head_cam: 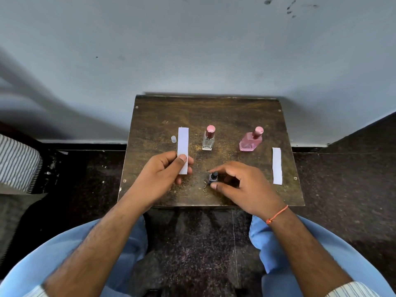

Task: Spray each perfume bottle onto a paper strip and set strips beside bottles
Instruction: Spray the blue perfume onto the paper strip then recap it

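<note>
My left hand pinches the lower end of a white paper strip, holding it upright over the left part of the small wooden table. My right hand has its thumb and fingers around a small dark perfume bottle standing near the table's front edge; whether they touch it I cannot tell. A clear bottle with a pink cap stands at the middle. A pink bottle stands to its right. A second white strip lies flat at the right edge.
A small clear cap lies left of the held strip. The table stands against a grey wall. Dark floor surrounds it, and a striped cloth sits at the far left. My knees in light blue trousers flank the table's front.
</note>
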The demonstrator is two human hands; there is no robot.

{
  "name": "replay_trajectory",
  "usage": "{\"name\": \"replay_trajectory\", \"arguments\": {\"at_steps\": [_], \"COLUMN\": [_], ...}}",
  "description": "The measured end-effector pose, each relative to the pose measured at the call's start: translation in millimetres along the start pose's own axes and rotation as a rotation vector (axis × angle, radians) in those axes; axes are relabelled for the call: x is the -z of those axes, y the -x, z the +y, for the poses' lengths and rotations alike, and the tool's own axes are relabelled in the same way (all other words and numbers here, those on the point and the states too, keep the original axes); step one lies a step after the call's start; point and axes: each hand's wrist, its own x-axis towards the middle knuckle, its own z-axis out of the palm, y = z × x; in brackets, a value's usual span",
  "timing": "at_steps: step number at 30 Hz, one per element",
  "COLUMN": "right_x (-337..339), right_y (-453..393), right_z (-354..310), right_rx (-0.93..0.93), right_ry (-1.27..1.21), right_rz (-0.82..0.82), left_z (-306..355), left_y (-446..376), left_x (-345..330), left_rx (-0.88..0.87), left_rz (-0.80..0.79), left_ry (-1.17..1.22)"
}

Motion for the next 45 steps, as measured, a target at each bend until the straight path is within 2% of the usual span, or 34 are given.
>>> {"name": "replay_trajectory", "arguments": {"at_steps": [2,4,10,14,19,28,38,45], "right_x": [-2.2,-4.2,-1.1,3.9,10.3,19.0,13.8,10.9], "right_y": [0.2,-0.2,-1.5,0.2,2.8,5.9,0.8,-1.6], "right_z": [1.4,1.3,-13.0,-22.9,-25.4,-31.0,-32.7,-35.1], "right_rx": [-0.025,-0.086,-0.203,-0.260,-0.295,-0.342,-0.406,-0.525], "right_ry": [-0.030,-0.165,-0.849,-1.282,-1.540,-1.600,-1.337,-1.104], "right_rz": [0.024,0.046,0.065,0.003,-0.088,-0.213,-0.018,0.131], "left_z": [0.3,-0.4,-2.9,-6.8,-6.2,-6.4,-9.9,-8.1], "left_y": [-0.9,-1.1,-0.7,-0.6,1.6,-1.8,-1.9,0.0], "left_x": [-0.1,0.3,-0.1,-7.3,-17.2,-19.8,-18.4,-19.7], "left_rx": [0.001,0.009,0.018,0.013,-0.004,-0.021,-0.045,-0.052], "left_rz": [-0.002,-0.010,-0.053,-0.081,-0.101,-0.101,-0.161,-0.221], "left_ry": [0.011,0.022,0.037,0.022,-0.024,-0.049,-0.083,-0.044]}}
